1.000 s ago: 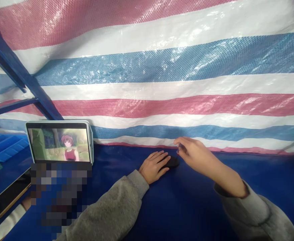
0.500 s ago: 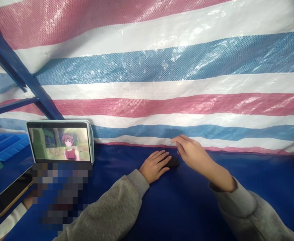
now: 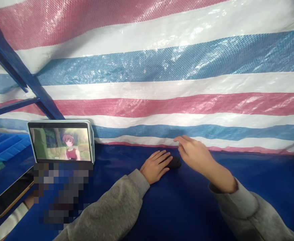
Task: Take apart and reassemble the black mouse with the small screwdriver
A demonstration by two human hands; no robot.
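Note:
A small black rounded object [image 3: 175, 163], shaped like a computer mouse, lies on the blue table surface [image 3: 177, 207]. My left hand [image 3: 156, 166] rests flat at its left end, fingers stretched and spread, some of them over its edge. Just above its right end hovers my right hand [image 3: 193, 152], bent at the wrist with thumb and fingers pinched together. A tiny red bit [image 3: 180, 156] shows beneath those fingers. What the pinch holds is mostly hidden by the hand.
At left a tablet [image 3: 61, 142] stands upright, playing a cartoon. A phone [image 3: 9, 192] lies nearer, beside a blurred patch and part of another person's arm. Blue trays [image 3: 8, 147] sit behind. A striped plastic sheet [image 3: 162, 107] hangs along the back, with a blue metal frame [image 3: 31, 80].
Both hands keep nearly the same place and pose. The right hand has shifted very slightly right, and the red bit beneath it shows less. Subtitles have appeared on the tablet.

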